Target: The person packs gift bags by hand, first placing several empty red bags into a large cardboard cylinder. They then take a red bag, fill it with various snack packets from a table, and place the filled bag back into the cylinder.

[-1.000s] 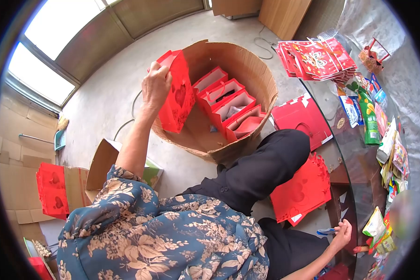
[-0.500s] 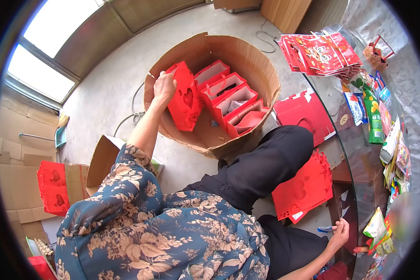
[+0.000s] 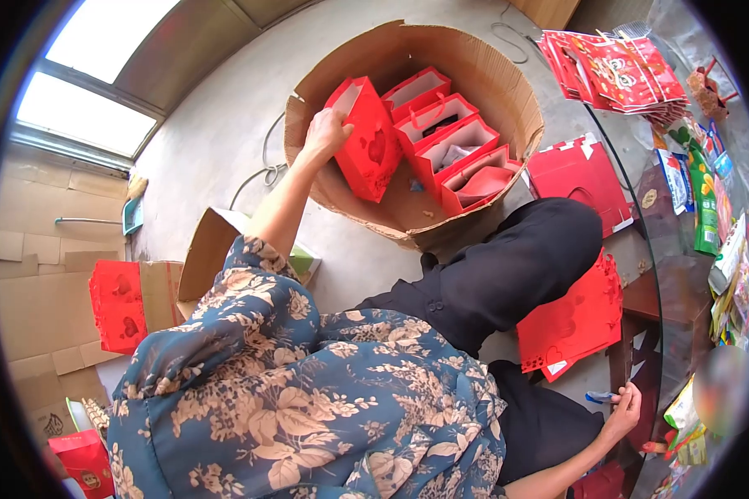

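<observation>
My left hand point(image 3: 328, 133) is closed on the upper left edge of a red gift bag point(image 3: 369, 145) with a dark heart print, inside a round cardboard container point(image 3: 508, 79). Beside that bag, several open red bags point(image 3: 458, 141) stand in a row in the container, some with items inside. Over at the lower right, my right hand point(image 3: 626, 407) has its fingers pinched on a small blue packet point(image 3: 599, 397), near the glass table edge.
Flat red heart-print bags point(image 3: 570, 320) lie beside my leg, with another red bag point(image 3: 578, 179) above. Red patterned bags point(image 3: 620, 71) and colourful snack packets point(image 3: 705, 204) are on the glass table. At left stand red bags point(image 3: 118, 306) by an open carton point(image 3: 212, 254).
The view has shifted, so the container and table appear further right and higher. The bag under my left hand now stands more open at its top. My right hand still holds the blue packet.
</observation>
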`<act>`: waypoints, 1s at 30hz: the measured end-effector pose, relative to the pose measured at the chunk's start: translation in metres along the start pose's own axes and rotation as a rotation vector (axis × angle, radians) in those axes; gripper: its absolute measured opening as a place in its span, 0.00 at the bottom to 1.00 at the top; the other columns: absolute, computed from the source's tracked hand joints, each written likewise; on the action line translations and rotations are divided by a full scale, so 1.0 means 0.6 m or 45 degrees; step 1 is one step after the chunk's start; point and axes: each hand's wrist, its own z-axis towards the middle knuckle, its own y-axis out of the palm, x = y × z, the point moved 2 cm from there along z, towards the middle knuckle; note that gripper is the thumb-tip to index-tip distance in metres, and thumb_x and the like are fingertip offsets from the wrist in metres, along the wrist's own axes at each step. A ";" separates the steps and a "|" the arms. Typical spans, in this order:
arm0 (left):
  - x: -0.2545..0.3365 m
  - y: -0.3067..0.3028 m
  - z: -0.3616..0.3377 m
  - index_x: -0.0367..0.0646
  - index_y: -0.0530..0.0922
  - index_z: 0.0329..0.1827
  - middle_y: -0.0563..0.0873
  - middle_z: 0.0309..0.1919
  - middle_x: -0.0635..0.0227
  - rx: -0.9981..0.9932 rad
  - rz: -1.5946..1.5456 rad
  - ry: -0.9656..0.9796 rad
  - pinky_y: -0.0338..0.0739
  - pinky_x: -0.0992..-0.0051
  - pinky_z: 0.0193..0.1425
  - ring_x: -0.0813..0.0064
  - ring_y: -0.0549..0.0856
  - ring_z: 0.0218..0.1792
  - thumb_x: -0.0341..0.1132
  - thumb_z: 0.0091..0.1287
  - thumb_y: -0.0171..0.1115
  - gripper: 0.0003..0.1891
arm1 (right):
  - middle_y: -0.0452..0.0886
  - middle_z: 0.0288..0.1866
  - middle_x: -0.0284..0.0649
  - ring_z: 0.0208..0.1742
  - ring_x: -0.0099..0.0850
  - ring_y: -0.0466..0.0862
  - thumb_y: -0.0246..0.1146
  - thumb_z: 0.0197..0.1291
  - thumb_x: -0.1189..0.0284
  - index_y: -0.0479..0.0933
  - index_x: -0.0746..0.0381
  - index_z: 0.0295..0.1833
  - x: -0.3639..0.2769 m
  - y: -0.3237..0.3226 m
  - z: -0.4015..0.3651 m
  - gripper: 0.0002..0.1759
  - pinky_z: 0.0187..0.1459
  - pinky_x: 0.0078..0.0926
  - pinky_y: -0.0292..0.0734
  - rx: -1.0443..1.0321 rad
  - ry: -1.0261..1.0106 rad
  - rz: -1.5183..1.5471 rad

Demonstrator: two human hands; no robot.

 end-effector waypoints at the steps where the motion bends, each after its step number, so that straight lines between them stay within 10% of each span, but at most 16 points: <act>1: 0.020 -0.026 -0.030 0.36 0.85 0.41 0.87 0.43 0.46 0.044 0.020 0.071 0.79 0.54 0.56 0.46 0.85 0.51 0.38 0.62 0.71 0.13 | 0.86 0.36 0.32 0.30 0.18 0.77 0.59 0.76 0.67 0.84 0.64 0.54 0.017 -0.005 0.005 0.14 0.30 0.21 0.65 -0.016 -0.001 0.009; 21: 0.090 -0.245 -0.125 0.39 0.81 0.42 0.81 0.42 0.60 -0.300 -0.123 0.788 0.77 0.62 0.48 0.56 0.82 0.45 0.25 0.68 0.64 0.03 | 0.85 0.36 0.33 0.28 0.17 0.78 0.60 0.75 0.68 0.84 0.63 0.54 0.072 0.009 0.040 0.12 0.28 0.16 0.69 -0.124 -0.128 -0.066; 30: 0.137 -0.093 -0.103 0.39 0.84 0.44 0.84 0.49 0.60 -0.544 -0.343 1.078 0.81 0.67 0.52 0.58 0.85 0.49 0.21 0.57 0.65 0.12 | 0.86 0.36 0.40 0.30 0.25 0.81 0.59 0.73 0.70 0.84 0.67 0.53 0.038 0.015 0.040 0.13 0.37 0.27 0.77 -0.181 -0.043 -0.084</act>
